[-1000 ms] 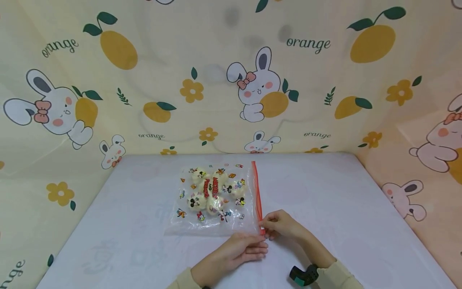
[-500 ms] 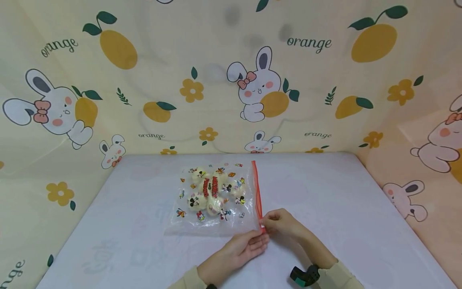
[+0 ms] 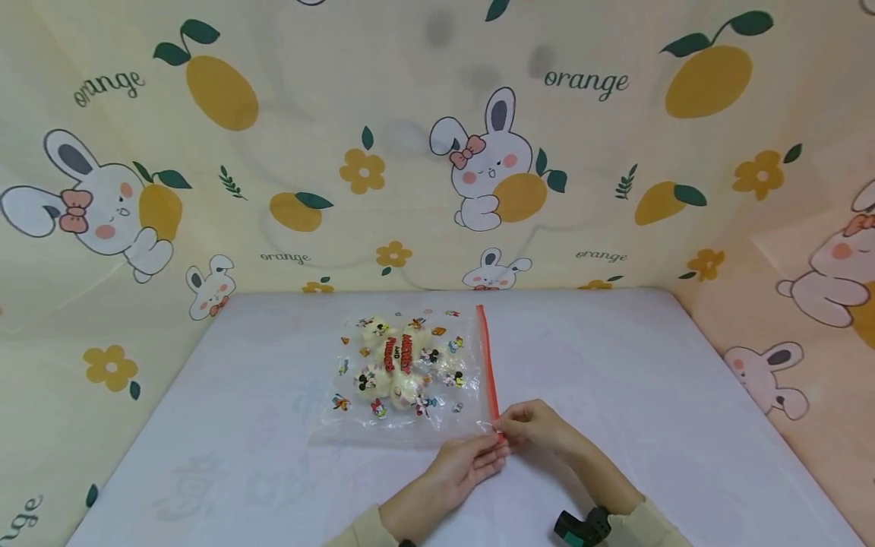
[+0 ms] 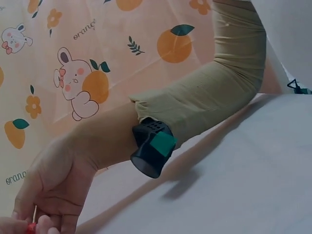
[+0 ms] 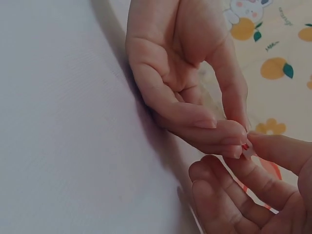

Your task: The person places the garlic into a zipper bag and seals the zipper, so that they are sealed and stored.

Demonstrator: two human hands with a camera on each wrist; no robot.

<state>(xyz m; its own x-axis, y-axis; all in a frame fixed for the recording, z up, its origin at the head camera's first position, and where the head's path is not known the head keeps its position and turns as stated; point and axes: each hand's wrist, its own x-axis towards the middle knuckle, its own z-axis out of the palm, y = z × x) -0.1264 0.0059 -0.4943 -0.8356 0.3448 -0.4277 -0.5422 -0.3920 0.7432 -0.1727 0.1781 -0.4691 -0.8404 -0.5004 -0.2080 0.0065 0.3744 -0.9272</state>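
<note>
A clear zip bag (image 3: 437,429) with cartoon prints lies flat on the table, with several pale rounded lumps (image 3: 372,380) inside it. Its red zip strip (image 3: 488,365) runs along the right edge. At the strip's near end, my left hand (image 3: 456,472) pinches the corner between thumb and fingers. Just beside it, my right hand (image 3: 536,425) pinches the small whitish slider (image 5: 247,147) between thumb and forefinger. In the right wrist view the two hands' fingertips meet around that slider and partly cover it. Only a red bit (image 4: 31,228) of the strip shows in the left wrist view.
The white-covered table (image 3: 615,365) stretches out around the bag. A fabric backdrop (image 3: 396,91) printed with rabbits and oranges rises behind and at both sides. A black wrist camera (image 3: 581,526) sits on my right wrist.
My left thumb and fingers have come up to the bag's corner and drawn together there. My right hand has moved slightly toward me with the slider, to the strip's near end.
</note>
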